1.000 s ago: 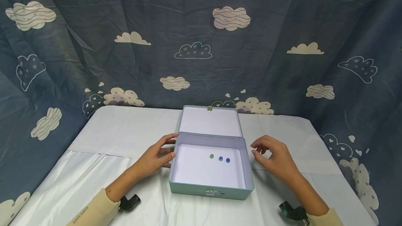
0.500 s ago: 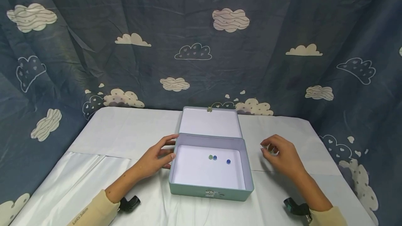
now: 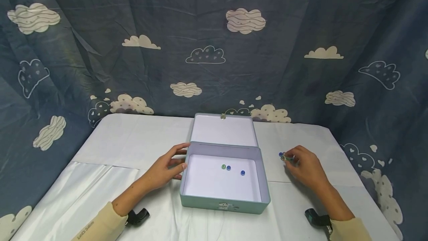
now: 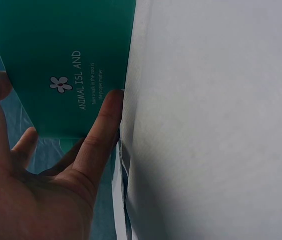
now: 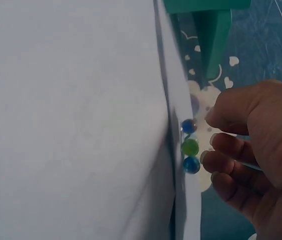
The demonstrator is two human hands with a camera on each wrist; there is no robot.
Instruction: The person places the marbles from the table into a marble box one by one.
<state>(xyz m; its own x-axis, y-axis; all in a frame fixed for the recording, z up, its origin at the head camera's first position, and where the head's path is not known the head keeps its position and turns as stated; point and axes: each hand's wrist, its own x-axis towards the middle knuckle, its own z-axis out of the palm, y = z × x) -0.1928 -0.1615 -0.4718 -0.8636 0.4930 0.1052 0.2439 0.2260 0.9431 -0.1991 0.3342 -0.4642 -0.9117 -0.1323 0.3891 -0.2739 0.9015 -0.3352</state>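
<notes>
Three glass marbles (image 5: 190,147) — a green one between two blue — sit on the white cloth (image 3: 140,148) to the right of the hinged tin box (image 3: 200,200), just beyond the fingertips of the right hand (image 3: 305,166). Its fingers curve loosely, thumb apart, pinching none of those three; whether its palm hides anything, I cannot tell. The left hand (image 3: 168,164) rests spread against the box's left wall, grasping nothing. The lid (image 3: 222,129) lies folded back on the far side; inside the box are a green marble (image 3: 223,166) and two more, a near blue marble (image 3: 243,173) and a far blue marble (image 3: 229,167).

Round glass probably rolls at a nudge, so handle the trio slowly — fingers cupped low as a fence, taking each by its middle. The left hand should press lightly, enough to prevent sliding without tilting the box.
</notes>
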